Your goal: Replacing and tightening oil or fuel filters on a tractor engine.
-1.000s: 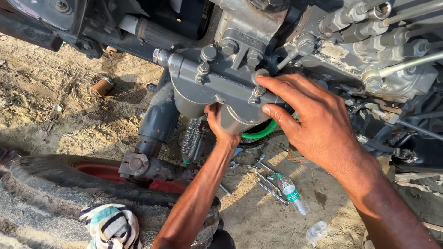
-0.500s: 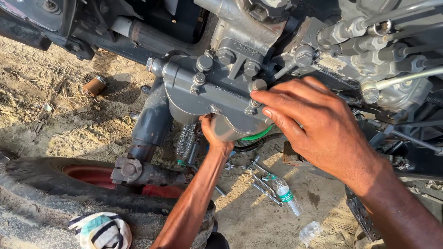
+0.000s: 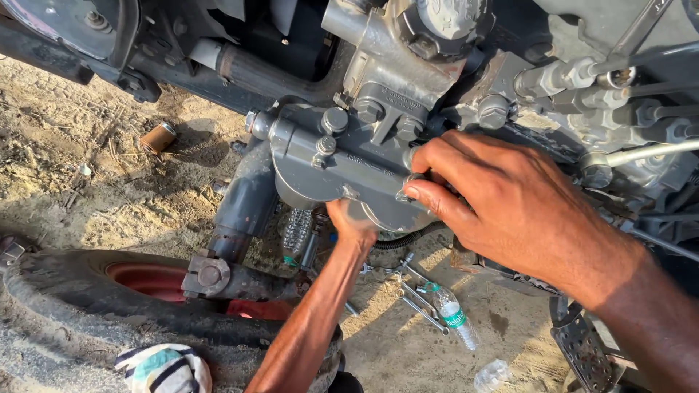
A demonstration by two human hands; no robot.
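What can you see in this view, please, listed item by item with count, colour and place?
engine housing: one, grey, centre top
tyre: one, black with red rim, lower left
plastic bottle: one, clear with green label, on sand, lower centre
spanners: a few, metal, beside bottle
small can: one, rusty brown, on sand, left
cloth: one, striped, bottom left
left hand: one, under housing
right hand: one, fingertips on housing's right side
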